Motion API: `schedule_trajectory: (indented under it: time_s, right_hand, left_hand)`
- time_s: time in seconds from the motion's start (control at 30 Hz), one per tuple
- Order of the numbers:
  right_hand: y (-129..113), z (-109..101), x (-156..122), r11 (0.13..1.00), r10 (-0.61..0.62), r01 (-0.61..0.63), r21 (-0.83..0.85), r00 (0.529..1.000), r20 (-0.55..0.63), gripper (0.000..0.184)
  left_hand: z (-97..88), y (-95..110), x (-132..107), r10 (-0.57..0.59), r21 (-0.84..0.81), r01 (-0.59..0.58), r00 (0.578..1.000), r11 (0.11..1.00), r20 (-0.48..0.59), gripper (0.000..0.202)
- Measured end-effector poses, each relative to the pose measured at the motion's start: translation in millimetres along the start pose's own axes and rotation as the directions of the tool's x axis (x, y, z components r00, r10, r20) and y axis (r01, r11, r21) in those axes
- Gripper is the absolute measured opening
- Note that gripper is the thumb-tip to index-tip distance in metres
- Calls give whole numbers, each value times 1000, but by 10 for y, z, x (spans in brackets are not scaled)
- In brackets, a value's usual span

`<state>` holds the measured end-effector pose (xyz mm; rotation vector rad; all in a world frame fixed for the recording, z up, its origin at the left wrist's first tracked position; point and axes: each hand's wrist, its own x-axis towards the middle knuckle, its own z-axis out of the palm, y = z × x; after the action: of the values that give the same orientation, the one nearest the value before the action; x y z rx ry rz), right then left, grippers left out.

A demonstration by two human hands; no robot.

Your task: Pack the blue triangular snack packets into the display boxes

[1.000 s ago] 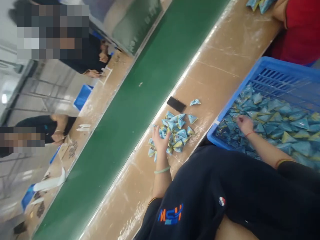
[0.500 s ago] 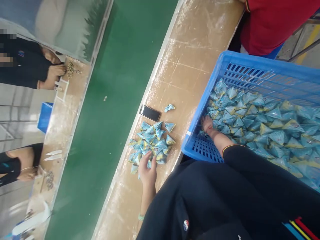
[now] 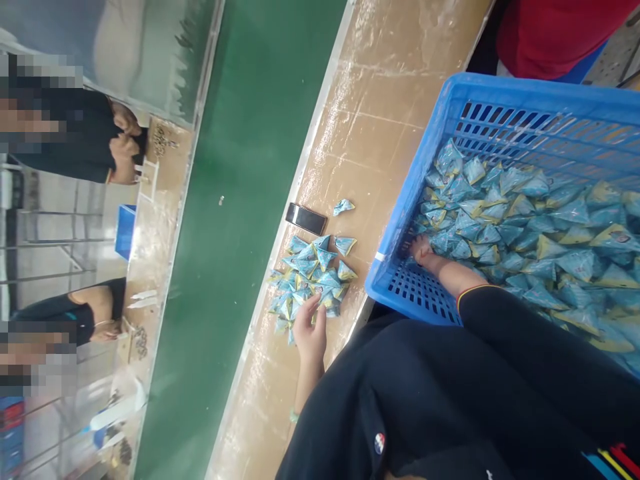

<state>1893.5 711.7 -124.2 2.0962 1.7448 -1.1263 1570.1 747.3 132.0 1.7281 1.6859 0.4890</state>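
Note:
On the brown bench top is a pile of small blue-and-yellow pyramid-shaped packets (image 3: 305, 273). My left hand (image 3: 311, 327) rests against the near side of the pile, thumb and fingers apart, with no packet gripped in it. A large blue plastic crate (image 3: 400, 220) stands at the right, holding many more such packets (image 3: 520, 213). My right hand (image 3: 421, 249) reaches down inside the crate's left end, beside the packets. Its fingers look spread, though their tips are partly hidden, and I see no packet held.
A dark phone (image 3: 306, 219) and a single packet (image 3: 343, 207) lie beyond the pile. A green belt or strip (image 3: 235, 220) runs along the bench. Across it, co-workers sit at another bench (image 3: 163, 233) with small parts. A person in red (image 3: 555, 33) is beyond the crate.
The view has shifted, so the far bench and co-workers appear further right. Both hands stay in nearly the same places, at the pile and in the crate.

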Motion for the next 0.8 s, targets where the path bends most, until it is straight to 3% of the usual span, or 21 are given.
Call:
schedule_trajectory:
  time_s: [0.13,0.27,0.4,0.53,0.67,0.8]
  right_hand:
    - [174,-109,-134,995,-45,47,91,999,-17,28]
    - [382,-307,-383,969,-28,63,241,989,-144,27]
    - [580,-602,-722,896,105,35,442,951,-289,37]
    - [723,-909,-1162,793,186,83,603,911,-369,40]
    - [672,-1215,-1618,713,218,182,677,860,-461,42]
    - [358,-1503,-1965,578,214,358,733,801,-559,45]
  left_hand:
    - [28,50,-21,1,-37,-1,1000,999,0,38]
    - [111,184,-5,21,-100,-22,1000,995,-16,35]
    - [334,473,82,94,-198,-101,995,975,-44,29]
    - [671,874,208,275,-378,-234,960,896,59,25]
    - [988,1217,280,382,-574,-227,909,787,165,23]
    - [1240,1455,293,371,-595,-108,865,796,339,31]
